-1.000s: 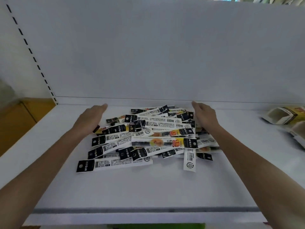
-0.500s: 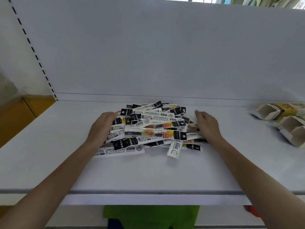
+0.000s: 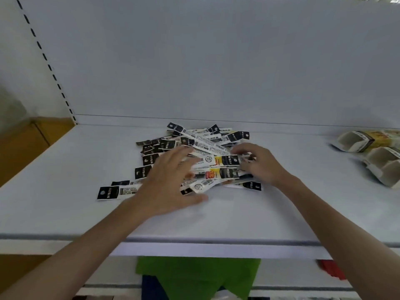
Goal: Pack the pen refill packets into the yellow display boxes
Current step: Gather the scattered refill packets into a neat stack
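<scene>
Overlapping black-and-white refill packets (image 3: pixel 207 148), heaped

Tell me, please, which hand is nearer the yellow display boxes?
Right. The right hand is at the pile's right side, toward the display boxes; the left hand is farther left.

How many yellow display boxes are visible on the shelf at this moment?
2. One display box lies at the far right of the shelf, near the back panel; the second box lies just nearer, cut by the picture's edge. More may be hidden beyond it.
</scene>
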{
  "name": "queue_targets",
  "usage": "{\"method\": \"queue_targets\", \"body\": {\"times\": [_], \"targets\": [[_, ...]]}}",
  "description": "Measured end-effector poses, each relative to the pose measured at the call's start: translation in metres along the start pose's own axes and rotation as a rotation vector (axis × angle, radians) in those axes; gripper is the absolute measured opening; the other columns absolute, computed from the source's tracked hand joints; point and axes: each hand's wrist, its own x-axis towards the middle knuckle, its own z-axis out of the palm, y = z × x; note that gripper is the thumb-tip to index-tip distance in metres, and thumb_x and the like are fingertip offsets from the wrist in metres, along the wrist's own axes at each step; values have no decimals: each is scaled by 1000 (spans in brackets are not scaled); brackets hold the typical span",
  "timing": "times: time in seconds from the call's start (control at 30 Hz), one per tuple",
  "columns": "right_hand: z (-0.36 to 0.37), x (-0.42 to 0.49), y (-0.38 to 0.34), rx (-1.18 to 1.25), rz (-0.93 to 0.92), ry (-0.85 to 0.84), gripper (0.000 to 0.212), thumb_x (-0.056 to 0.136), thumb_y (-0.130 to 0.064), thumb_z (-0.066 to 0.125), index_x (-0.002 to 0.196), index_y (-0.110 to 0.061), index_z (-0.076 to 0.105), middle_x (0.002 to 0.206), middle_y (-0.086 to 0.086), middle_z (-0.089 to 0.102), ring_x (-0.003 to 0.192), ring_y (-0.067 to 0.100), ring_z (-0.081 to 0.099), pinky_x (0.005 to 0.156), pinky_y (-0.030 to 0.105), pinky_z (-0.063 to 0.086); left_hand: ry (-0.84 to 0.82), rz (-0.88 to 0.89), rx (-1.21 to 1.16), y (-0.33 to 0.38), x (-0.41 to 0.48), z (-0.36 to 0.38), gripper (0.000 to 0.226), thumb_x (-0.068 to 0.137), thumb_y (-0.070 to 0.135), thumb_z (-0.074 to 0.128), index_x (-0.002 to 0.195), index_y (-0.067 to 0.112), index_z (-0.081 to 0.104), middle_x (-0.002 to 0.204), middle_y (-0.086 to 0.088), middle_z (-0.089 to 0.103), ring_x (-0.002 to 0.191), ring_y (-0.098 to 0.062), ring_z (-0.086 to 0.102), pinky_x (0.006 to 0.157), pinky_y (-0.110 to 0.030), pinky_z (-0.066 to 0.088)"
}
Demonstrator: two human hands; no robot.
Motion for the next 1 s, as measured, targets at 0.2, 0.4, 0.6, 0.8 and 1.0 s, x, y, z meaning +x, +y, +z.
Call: {"method": "queue_targets", "body": {"times": [0.2, 0.4, 0.6, 0.8, 1.0], "targets": [[0, 2, -11, -70, -20, 75, 33, 78, -6, 67, 107, -21, 62, 98, 1, 59, 83, 14, 54, 70, 19, 42, -9, 8, 165, -5, 18, 6, 108, 58, 79, 31, 147, 19, 17, 155, -11, 6, 141, -23, -3, 116, -45, 0], [-7, 22, -22, -214, -64, 4, 32, 78, -7, 65, 107, -18, 68, 113, 4, 56, 102, 14, 48, 72, 13, 33, -266, -25, 211, 15, 16, -7, 116, 64, 72, 60, 147, 27, -7, 153, -2, -24, 138, -21, -28, 114, -49, -13], [4, 60, -52, -222, -97, -32, 46, 90, -39, 54, 131, -19, 50, 144, 0, 41, 132, 16, 36, 107, 31, 26, -265, -103, 242, 27, 21, 7, 119, 68, 78, 48, 143, 19, -23, 149, -8, -34, 135, -24, -35, 112, -52, -14], [39, 109, -63, -377, -5, -308, 68, 92, -62, 28, 145, -19, 28, 153, 2, 26, 140, 21, 24, 113, 38, 17, -290, -56, 375, -3, 34, 14, 88, 82, 70, 8, 142, 15, -24, 152, -12, -24, 139, -28, -26, 113, -52, -12], [39, 125, -78, -446, 93, -520, 94, 73, -82, 26, 148, -26, 17, 156, 1, 16, 143, 26, 17, 114, 47, 11, -284, -85, 419, -35, 44, 7, 92, 79, 69, 7, 147, 9, -4, 155, -9, -1, 143, -26, -1, 115, -52, 3]]}}
